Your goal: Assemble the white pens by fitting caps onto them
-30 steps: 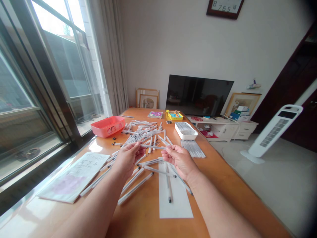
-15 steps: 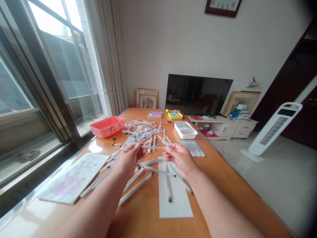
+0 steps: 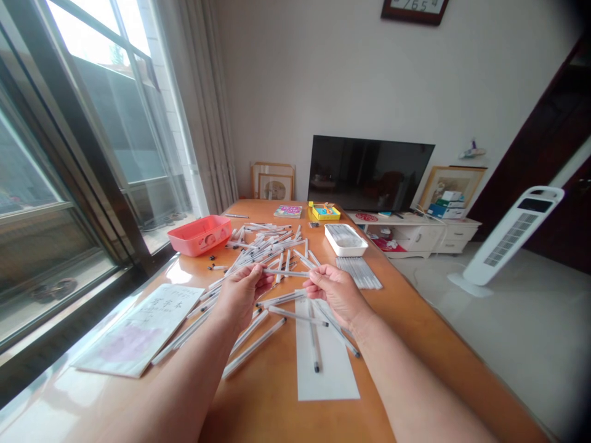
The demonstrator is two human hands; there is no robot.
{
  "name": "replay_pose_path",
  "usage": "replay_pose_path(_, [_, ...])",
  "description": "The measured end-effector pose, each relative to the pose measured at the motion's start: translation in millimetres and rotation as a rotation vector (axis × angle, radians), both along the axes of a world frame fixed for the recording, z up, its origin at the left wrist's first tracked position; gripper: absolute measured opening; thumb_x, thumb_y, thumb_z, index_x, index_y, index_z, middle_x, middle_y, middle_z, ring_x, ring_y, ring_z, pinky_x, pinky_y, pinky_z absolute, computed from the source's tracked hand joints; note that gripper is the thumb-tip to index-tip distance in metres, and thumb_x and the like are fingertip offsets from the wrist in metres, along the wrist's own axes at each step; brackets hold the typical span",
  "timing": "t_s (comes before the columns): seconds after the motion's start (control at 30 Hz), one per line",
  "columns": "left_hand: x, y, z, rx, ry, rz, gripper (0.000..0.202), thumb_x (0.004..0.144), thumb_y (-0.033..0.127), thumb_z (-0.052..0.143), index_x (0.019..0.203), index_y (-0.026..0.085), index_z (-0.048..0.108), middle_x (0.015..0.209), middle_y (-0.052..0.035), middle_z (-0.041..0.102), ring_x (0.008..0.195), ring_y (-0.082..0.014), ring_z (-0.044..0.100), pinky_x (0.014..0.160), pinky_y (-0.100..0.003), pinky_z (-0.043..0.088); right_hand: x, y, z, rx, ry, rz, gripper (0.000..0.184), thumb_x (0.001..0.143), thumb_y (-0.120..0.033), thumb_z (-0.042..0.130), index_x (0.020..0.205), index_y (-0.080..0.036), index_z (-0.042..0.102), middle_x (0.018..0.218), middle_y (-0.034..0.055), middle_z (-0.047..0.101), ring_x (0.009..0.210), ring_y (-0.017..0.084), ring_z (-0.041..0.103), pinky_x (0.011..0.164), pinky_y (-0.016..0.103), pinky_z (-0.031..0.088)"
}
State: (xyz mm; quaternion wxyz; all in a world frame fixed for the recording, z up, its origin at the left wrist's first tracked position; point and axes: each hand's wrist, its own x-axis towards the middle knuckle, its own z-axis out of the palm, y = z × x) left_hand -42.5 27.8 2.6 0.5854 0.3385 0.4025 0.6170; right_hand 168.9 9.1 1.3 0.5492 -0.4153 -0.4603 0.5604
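Between my two hands a thin pen (image 3: 286, 272) is held level above the table. My left hand (image 3: 244, 289) pinches its left end with thumb and fingers, and my right hand (image 3: 331, 290) pinches the right end. The fingers hide both ends of it. Below my hands lies a strip of white paper (image 3: 325, 378), with a capped pen (image 3: 314, 344) and others resting on it. Many clear pens with dark caps (image 3: 261, 252) are heaped loosely beyond and to the left of my hands.
A red plastic basket (image 3: 198, 237) stands at the left. On the right are a white tray (image 3: 346, 249) of slim clear tubes and a row of similar tubes (image 3: 359, 272). A notebook (image 3: 138, 332) lies near left, a yellow box (image 3: 325, 211) and a booklet (image 3: 288, 211) far back.
Both hands keep the same pinch on the pen, with hardly any movement. The view has tilted very slightly.
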Motion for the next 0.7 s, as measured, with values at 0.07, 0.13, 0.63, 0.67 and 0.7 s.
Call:
replay_pose_path(0.07, [-1.0, -0.1, 1.1, 0.002, 0.009, -0.010, 0.013, 0.086, 0.019, 0.068, 0.096, 0.011, 0.067, 0.077, -0.0084, 0.071, 0.069, -0.0133, 0.070, 0.071, -0.024, 0.058, 0.8, 0.1, -0.1, -0.002, -0.010, 0.020, 0.028, 0.080, -0.039, 0.075, 0.087, -0.015, 0.064, 0.079, 0.0071, 0.073, 0.066, 0.012, 0.065, 0.063, 0.025, 0.055])
replay_pose_path(0.13, [-1.5, 0.1, 2.0, 0.008, 0.004, -0.015, 0.013, 0.085, 0.019, 0.069, 0.095, 0.011, 0.067, 0.078, -0.0082, 0.071, 0.069, -0.0130, 0.069, 0.072, -0.024, 0.058, 0.7, -0.2, 0.3, 0.005, -0.019, 0.034, 0.028, 0.080, -0.039, 0.075, 0.087, -0.015, 0.064, 0.079, 0.0072, 0.073, 0.066, 0.012, 0.065, 0.063, 0.025, 0.055])
replay_pose_path(0.63, [6.4, -3.9, 3.4, 0.028, -0.079, 0.055, 0.011, 0.084, 0.020, 0.069, 0.091, 0.012, 0.066, 0.074, -0.0073, 0.070, 0.068, -0.0144, 0.070, 0.070, -0.025, 0.058, -13.1, -0.2, -1.0, 0.028, 0.095, -0.078, 0.031, 0.075, -0.040, 0.080, 0.087, -0.017, 0.064, 0.077, 0.0045, 0.072, 0.067, 0.013, 0.065, 0.065, 0.026, 0.056])
replay_pose_path(0.67, [6.8, -4.1, 3.5, 0.026, -0.084, 0.059, 0.010, 0.085, 0.020, 0.068, 0.091, 0.012, 0.066, 0.074, -0.0073, 0.070, 0.068, -0.0143, 0.070, 0.070, -0.025, 0.058, -13.7, -0.4, -1.4, 0.030, 0.103, -0.081, 0.030, 0.075, -0.039, 0.079, 0.087, -0.017, 0.064, 0.077, 0.0044, 0.072, 0.067, 0.013, 0.065, 0.065, 0.026, 0.056])
replay_pose_path(0.7, [7.2, -4.4, 3.6, 0.023, -0.089, 0.061, 0.010, 0.086, 0.019, 0.067, 0.091, 0.012, 0.066, 0.073, -0.0073, 0.070, 0.068, -0.0143, 0.070, 0.070, -0.025, 0.058, -14.2, -0.7, -1.6, 0.033, 0.111, -0.084, 0.030, 0.075, -0.039, 0.079, 0.088, -0.017, 0.064, 0.077, 0.0043, 0.072, 0.067, 0.013, 0.065, 0.065, 0.026, 0.056])
